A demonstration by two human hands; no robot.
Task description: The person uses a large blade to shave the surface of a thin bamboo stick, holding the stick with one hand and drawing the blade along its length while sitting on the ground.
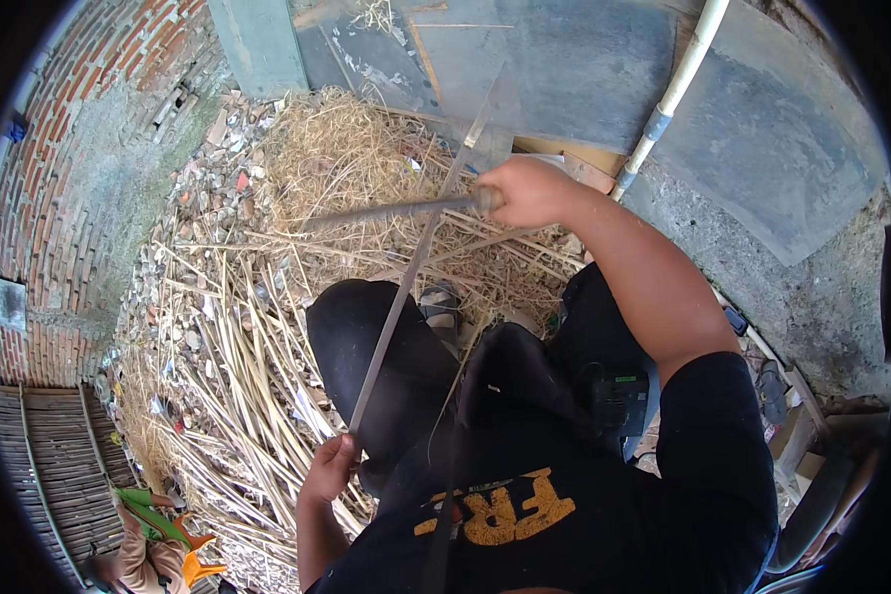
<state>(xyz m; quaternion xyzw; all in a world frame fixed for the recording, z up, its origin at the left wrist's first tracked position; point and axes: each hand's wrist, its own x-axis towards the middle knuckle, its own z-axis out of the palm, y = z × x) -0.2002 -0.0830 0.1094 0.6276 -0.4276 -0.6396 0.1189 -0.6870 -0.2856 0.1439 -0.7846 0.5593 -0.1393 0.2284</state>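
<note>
My left hand (pixel 331 467) is closed round the lower end of a long flat bamboo strip (pixel 394 319). The strip slants up and away from me, past my bent left knee, toward the far wall. In my right hand (pixel 533 194), the fingers are wrapped round the handle of a machete (pixel 381 212). Its dark blade points left and crosses the strip in its upper half; whether the edge touches the strip I cannot tell. Under the blade lies a heap of fine, straw-coloured shavings (pixel 327 158).
Many pale split strips (pixel 243 346) lie on rubble ground to my left. Grey panels (pixel 584 69) and a white pipe (pixel 678 84) stand ahead. A brick wall (pixel 69 178) rises at left. Another person (pixel 147 559) sits at lower left. A dark box (pixel 619 401) is beside my right leg.
</note>
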